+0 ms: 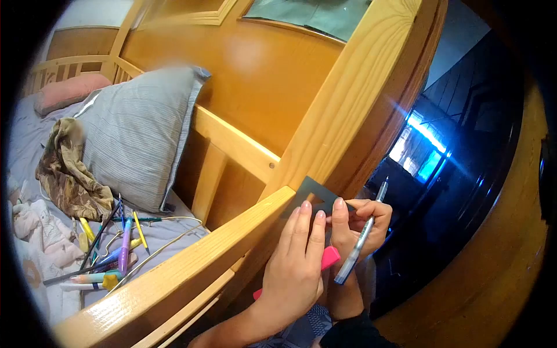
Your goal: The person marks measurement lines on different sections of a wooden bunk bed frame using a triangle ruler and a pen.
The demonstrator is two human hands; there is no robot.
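My left hand [296,255] lies with straight fingers against a dark grey-green flat plate [306,190] that has a triangular cut-out. The plate rests on the wooden post where the bed rail meets it. Part of a pink bar-shaped object [331,257] shows behind my left hand; I cannot tell whether the palm grips it. My right hand [365,229] has a clear-barrelled pen [362,235] between its fingers, tip pointing up. Its thumb is at the plate's right edge, beside my left fingertips; the fingers behind are partly hidden.
Along the left runs a wooden bed rail [191,264]. On the bed lie several pens and pencils [125,246], a camouflage cloth [72,168], a grey striped pillow [142,136] and a pink pillow [72,91]. A dark glossy surface [458,214] reflects light at the right.
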